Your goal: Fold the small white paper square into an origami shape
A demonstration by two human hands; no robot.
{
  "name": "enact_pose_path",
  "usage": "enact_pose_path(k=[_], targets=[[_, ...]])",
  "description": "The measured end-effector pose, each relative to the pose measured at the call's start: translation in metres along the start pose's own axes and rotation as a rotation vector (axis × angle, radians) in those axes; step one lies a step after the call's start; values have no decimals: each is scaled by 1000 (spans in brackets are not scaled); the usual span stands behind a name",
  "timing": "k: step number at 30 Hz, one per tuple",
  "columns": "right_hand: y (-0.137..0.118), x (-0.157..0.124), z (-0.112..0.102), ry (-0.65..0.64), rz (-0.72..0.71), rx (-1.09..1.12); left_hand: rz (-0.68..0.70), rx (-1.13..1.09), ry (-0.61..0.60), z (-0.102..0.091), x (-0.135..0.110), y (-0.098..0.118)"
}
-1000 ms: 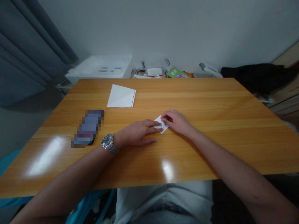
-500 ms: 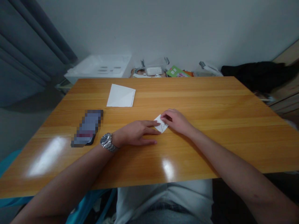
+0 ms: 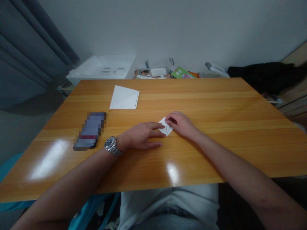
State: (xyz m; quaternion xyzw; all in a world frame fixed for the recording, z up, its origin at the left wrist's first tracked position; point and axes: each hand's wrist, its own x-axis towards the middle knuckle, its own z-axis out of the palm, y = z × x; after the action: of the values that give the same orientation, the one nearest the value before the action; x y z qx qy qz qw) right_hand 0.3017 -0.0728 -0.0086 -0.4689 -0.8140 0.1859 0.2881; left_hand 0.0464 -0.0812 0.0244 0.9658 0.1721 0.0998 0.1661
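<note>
A small folded piece of white paper lies on the wooden table near its middle. My left hand, with a metal watch on the wrist, lies flat with its fingers stretched out, the fingertips pressing on the paper's left edge. My right hand comes in from the right, its fingers curled and pinched on the paper's upper right part. Most of the paper is hidden under the fingers.
A larger white sheet with a perforated edge lies toward the table's far left. A phone rests left of my left hand. Behind the table's far edge are a white box, small clutter and dark cloth.
Both hands stay on the small paper. The paper and fingers have shifted only very slightly; nothing else has moved.
</note>
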Motion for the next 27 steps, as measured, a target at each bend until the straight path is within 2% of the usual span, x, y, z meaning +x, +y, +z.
enact_pose_path(k=[8,13,18,27], targets=[[-1,0,-1,3,-6,9,19,30,12,2,4,3],[3,1,-8,-28,-4,82,-4,56,-13,2,4,3],[6,0,-14,-55,-3,66,-13,64,-24,2,4,3],[10,2,-5,-39,-7,23,-23,74,-27,1,3,4]])
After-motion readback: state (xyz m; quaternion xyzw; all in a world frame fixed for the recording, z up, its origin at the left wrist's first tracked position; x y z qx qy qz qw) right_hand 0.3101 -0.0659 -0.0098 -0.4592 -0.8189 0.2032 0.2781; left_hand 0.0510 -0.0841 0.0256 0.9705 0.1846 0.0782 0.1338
